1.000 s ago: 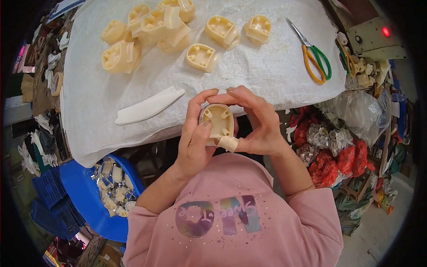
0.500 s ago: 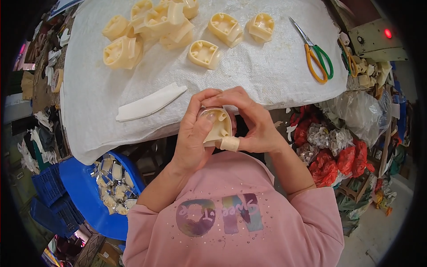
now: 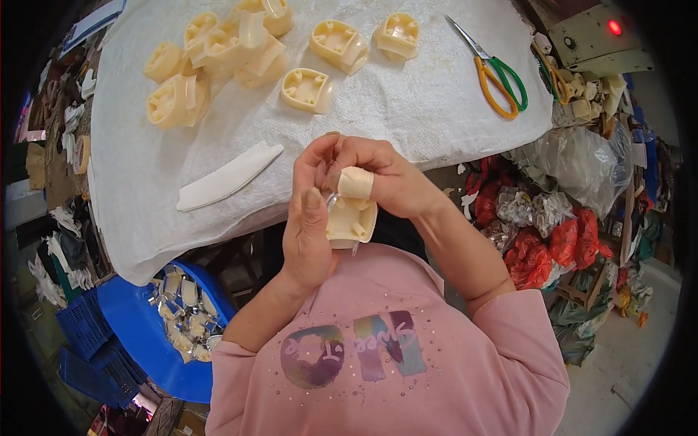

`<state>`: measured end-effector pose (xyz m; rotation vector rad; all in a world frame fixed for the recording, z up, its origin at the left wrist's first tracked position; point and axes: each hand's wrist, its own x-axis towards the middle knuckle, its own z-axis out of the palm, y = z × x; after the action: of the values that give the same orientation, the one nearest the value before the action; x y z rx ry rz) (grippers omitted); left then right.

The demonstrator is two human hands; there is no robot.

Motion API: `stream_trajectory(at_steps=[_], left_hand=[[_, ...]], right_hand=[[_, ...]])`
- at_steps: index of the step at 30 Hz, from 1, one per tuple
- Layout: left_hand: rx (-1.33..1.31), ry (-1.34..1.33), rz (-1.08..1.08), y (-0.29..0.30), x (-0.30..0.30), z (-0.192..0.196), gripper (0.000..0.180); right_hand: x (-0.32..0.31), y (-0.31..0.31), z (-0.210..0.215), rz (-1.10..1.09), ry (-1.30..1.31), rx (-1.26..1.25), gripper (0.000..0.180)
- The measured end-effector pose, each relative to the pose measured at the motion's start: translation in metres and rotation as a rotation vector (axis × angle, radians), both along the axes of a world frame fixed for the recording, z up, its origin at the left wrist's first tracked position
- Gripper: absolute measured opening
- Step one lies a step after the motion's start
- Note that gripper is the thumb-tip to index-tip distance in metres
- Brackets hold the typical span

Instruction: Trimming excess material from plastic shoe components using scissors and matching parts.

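Where the white cloth-covered table (image 3: 436,109) ends, cream plastic parts (image 3: 218,58), a white strip (image 3: 229,176) and scissors (image 3: 494,73) lie well apart from the hands; a blue tub (image 3: 138,334) sits below. Left hand (image 3: 309,225) and right hand (image 3: 378,178), thumb taped, together clasp a cream plastic housing (image 3: 350,221) near the chest.

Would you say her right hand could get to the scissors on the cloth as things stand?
Probably yes, once freed: the right hand is gripping the cream plastic part together with the left hand, but nothing lies between it and the scissors.
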<state>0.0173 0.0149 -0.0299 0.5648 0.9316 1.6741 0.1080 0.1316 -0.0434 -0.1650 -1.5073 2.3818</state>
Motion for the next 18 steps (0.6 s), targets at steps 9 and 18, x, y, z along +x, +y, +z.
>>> stream_trajectory(at_steps=[9, 18], left_hand=[[-0.077, -0.005, 0.178, 0.004, 0.001, 0.009, 0.052], [-0.039, -0.116, 0.319, 0.008, -0.002, 0.015, 0.043]], right_hand=[[-0.004, -0.031, -0.004, -0.392, -0.079, 0.451, 0.028], [-0.007, -0.045, -0.002, -0.430, -0.045, 0.573, 0.045]])
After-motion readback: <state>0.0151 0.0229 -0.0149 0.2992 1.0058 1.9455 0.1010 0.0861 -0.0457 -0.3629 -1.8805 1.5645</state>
